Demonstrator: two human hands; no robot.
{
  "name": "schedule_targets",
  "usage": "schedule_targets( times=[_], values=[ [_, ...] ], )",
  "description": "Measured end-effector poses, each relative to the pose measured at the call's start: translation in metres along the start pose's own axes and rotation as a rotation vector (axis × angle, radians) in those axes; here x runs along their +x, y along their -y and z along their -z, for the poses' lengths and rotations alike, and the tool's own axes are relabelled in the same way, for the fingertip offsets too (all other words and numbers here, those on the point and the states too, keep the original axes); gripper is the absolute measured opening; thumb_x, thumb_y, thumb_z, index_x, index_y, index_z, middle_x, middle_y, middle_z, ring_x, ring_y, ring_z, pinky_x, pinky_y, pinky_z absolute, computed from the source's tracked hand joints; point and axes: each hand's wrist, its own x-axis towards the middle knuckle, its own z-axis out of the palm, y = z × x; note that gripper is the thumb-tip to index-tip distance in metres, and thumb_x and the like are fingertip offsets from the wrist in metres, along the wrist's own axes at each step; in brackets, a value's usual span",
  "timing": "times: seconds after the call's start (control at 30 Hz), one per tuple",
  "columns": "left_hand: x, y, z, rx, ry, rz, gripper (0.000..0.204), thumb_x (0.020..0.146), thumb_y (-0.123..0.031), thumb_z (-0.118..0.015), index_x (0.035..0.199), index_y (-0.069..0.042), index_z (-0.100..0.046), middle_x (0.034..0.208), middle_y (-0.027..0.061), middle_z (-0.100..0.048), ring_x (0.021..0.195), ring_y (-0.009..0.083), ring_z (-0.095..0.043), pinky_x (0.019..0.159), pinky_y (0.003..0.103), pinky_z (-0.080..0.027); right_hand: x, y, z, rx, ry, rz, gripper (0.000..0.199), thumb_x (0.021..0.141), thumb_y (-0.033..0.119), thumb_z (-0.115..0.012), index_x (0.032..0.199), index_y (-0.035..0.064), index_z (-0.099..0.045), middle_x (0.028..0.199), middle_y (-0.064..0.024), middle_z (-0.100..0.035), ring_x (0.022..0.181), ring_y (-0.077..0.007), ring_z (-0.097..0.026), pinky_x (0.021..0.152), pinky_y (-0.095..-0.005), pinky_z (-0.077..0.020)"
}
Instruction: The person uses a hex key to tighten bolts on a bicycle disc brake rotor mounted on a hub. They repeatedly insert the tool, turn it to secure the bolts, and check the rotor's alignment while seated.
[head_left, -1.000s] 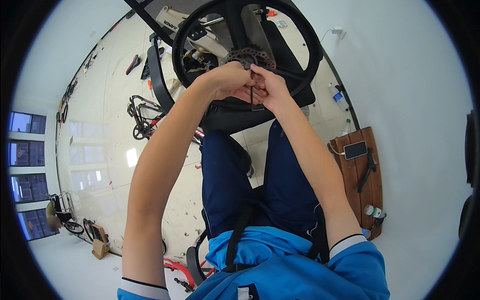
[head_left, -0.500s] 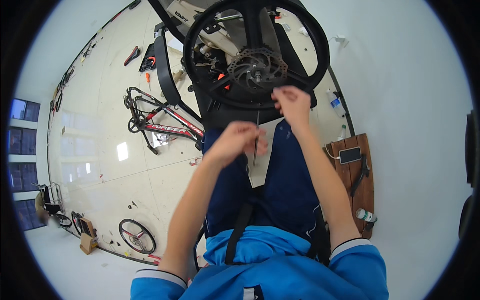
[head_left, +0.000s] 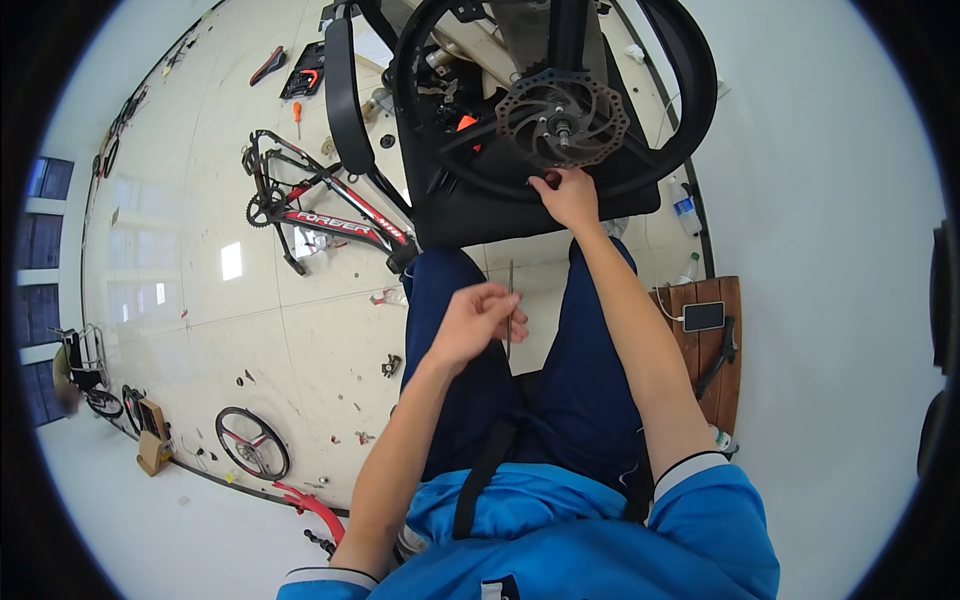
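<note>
Seated person's left hand (head_left: pixel 478 322) pinches a thin metal rod (head_left: pixel 510 310); right hand (head_left: pixel 568 196), fingers curled, touches the black wheel's silver brake disc (head_left: pixel 562 118). Hub work midway; rod likely needs aligning.

From my feed, the brake disc (head_left: pixel 563 118) is bare perforated metal with a dull sheen, set in a matt black wheel (head_left: pixel 690 110). The thin rod (head_left: pixel 510 310) in my left hand (head_left: pixel 478 322) looks like plain grey metal. The floor (head_left: pixel 250 330) is glossy pale tile; the bench (head_left: pixel 712 345) beside me is reddish-brown slatted wood.
</note>
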Motion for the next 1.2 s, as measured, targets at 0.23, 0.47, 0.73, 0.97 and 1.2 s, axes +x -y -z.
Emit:
schedule_targets(
  times=[0.23,0.47,0.73,0.97,1.2],
  values=[
    [0.033,-0.105,-0.032,0.216,-0.038,-0.343,0.021,0.096,-0.013,-0.060,0.100,0.008,-0.064,0.080,0.0109,-0.068,0.062,0.0149,-0.066,0.057,0.026,-0.054,-0.060,0.088,0.087,1.020,0.316,-0.298,0.023,0.093,0.020,-0.064,0.096,-0.0015,-0.071,0.078,-0.0039,-0.068,0.074,-0.0088,-0.063,0.068,-0.0247,-0.0511],
    [0.047,-0.165,-0.059,0.292,-0.121,-0.321,0.027,0.096,-0.015,-0.059,0.091,0.011,-0.065,0.079,0.0139,-0.068,0.062,0.0169,-0.067,0.058,0.027,-0.057,-0.024,0.115,0.106,1.337,0.251,-0.444,0.022,0.095,0.019,-0.060,0.090,0.0001,-0.069,0.079,-0.0024,-0.064,0.068,-0.0096,-0.059,0.067,-0.0256,-0.0501],
    [0.062,-0.175,-0.056,0.324,-0.127,-0.263,0.025,0.094,-0.011,-0.060,0.093,0.013,-0.065,0.079,0.0144,-0.068,0.063,0.0179,-0.067,0.059,0.027,-0.058,-0.018,0.115,0.098,1.480,0.251,-0.566,0.019,0.095,0.019,-0.059,0.094,0.0012,-0.065,0.082,-0.0030,-0.064,0.070,-0.0114,-0.062,0.065,-0.0255,-0.0538],
    [0.068,-0.175,-0.054,0.331,-0.093,-0.225,0.024,0.095,-0.010,-0.058,0.092,0.013,-0.064,0.080,0.0151,-0.068,0.065,0.0189,-0.068,0.060,0.027,-0.058,-0.040,0.122,0.102,1.506,0.204,-0.611,0.027,0.097,0.025,-0.055,0.099,0.0003,-0.064,0.088,-0.0081,-0.068,0.079,-0.0176,-0.068,0.074,-0.0284,-0.0567],
    [0.073,-0.179,-0.067,0.385,-0.067,-0.191,0.025,0.097,-0.006,-0.046,0.092,0.014,-0.060,0.085,0.0226,-0.069,0.072,0.0261,-0.071,0.063,0.033,-0.059,-0.086,0.134,0.120,1.517,0.349,-0.487,0.037,0.098,0.029,-0.054,0.107,-0.0058,-0.061,0.095,-0.0210,-0.070,0.084,-0.0254,-0.071,0.078,-0.0336,-0.0573]
  ],
)
